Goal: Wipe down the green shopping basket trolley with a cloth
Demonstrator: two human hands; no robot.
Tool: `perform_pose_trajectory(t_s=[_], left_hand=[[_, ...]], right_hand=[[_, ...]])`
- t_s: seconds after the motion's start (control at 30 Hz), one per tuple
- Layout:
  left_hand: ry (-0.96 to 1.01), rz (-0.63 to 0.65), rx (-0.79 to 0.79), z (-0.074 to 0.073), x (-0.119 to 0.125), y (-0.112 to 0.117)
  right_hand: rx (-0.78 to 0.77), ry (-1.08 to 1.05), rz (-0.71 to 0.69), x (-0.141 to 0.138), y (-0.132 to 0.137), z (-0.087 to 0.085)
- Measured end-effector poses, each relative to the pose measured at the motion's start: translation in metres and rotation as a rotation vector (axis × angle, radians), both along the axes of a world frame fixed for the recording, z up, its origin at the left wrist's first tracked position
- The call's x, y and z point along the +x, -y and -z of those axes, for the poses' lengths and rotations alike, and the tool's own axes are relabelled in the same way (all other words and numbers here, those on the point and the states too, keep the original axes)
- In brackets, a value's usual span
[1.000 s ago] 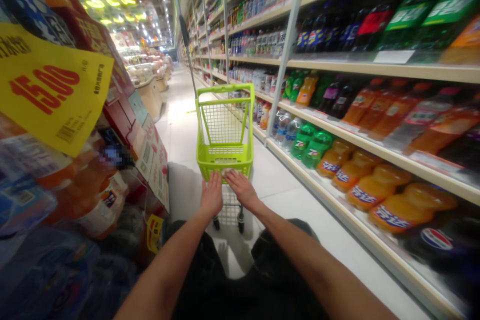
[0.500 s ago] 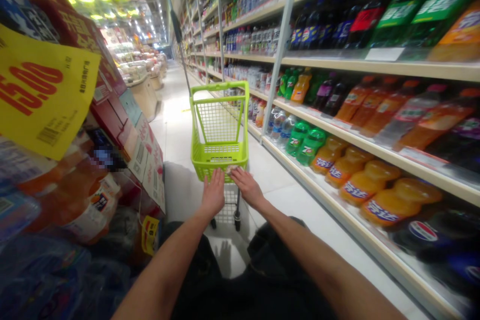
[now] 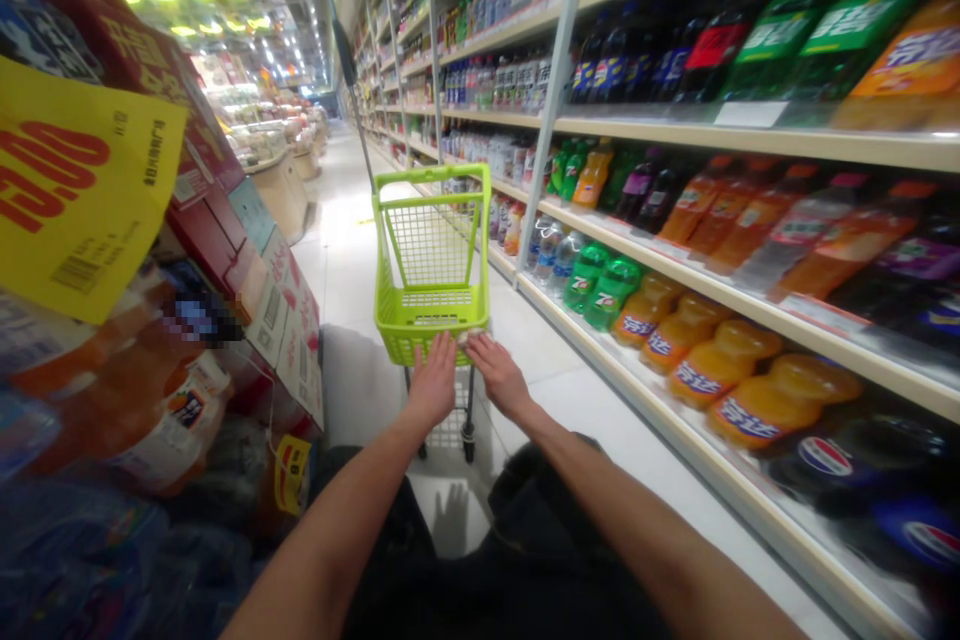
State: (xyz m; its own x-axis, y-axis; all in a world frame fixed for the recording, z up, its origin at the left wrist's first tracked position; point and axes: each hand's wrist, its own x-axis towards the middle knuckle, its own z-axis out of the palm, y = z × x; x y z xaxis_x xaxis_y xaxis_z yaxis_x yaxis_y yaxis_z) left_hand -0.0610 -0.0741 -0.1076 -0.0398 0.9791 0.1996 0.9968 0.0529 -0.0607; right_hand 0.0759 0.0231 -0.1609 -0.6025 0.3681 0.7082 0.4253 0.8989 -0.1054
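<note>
A small lime-green shopping cart (image 3: pixel 431 305) with an empty mesh basket stands in the aisle straight ahead of me. My left hand (image 3: pixel 433 382) lies flat against the near wall of the basket, fingers stretched forward and together. My right hand (image 3: pixel 501 378) sits beside it, fingers stretched to the near rim, where their tips touch a small white thing (image 3: pixel 472 333) that I cannot make out. Both forearms reach out from the bottom of the view over my dark trousers.
On the right run long shelves (image 3: pixel 750 310) of orange, green and dark soda bottles. On the left stands a stacked drinks display with a yellow price sign (image 3: pixel 75 200) and red cartons. A white tiled aisle floor (image 3: pixel 352 250) leads ahead to distant counters.
The cart and both hands have drifted slightly left and forward along the aisle; shelves and the display have slid past. Both hands have kept their place on the cart.
</note>
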Motion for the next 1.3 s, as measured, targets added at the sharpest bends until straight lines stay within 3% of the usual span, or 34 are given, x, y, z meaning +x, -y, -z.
perform_pose_trajectory(t_s=[0.13, 0.3, 0.43, 0.57, 0.73, 0.93, 1.1, 1.2, 1.3], left_hand=[[-0.014, 0.011, 0.011, -0.002, -0.011, 0.003], [0.000, -0.164, 0.029, -0.017, -0.050, 0.004], [0.003, -0.222, -0.053, -0.028, -0.068, 0.003], [0.027, -0.227, -0.106, -0.033, -0.067, 0.005], [0.038, -0.235, -0.133, -0.031, -0.062, 0.008], [0.023, -0.163, -0.154, -0.036, -0.072, 0.009], [0.056, -0.168, -0.148, -0.041, -0.074, 0.007], [0.098, -0.176, -0.143, -0.035, -0.064, 0.004], [0.128, -0.206, -0.112, -0.027, -0.052, 0.001]], right_hand=[[-0.018, 0.011, -0.009, 0.007, 0.007, 0.013], [-0.055, -0.205, 0.057, 0.007, 0.000, -0.024], [-0.134, -0.186, 0.113, -0.012, -0.015, -0.043], [-0.143, -0.144, 0.105, -0.044, -0.010, -0.039], [-0.102, -0.057, -0.008, -0.076, 0.007, -0.035], [-0.029, -0.014, -0.099, -0.053, -0.015, -0.027], [-0.089, -0.095, 0.050, -0.022, -0.041, -0.027], [-0.154, -0.144, 0.117, -0.027, -0.041, -0.028], [-0.215, -0.111, 0.062, -0.049, -0.026, -0.029]])
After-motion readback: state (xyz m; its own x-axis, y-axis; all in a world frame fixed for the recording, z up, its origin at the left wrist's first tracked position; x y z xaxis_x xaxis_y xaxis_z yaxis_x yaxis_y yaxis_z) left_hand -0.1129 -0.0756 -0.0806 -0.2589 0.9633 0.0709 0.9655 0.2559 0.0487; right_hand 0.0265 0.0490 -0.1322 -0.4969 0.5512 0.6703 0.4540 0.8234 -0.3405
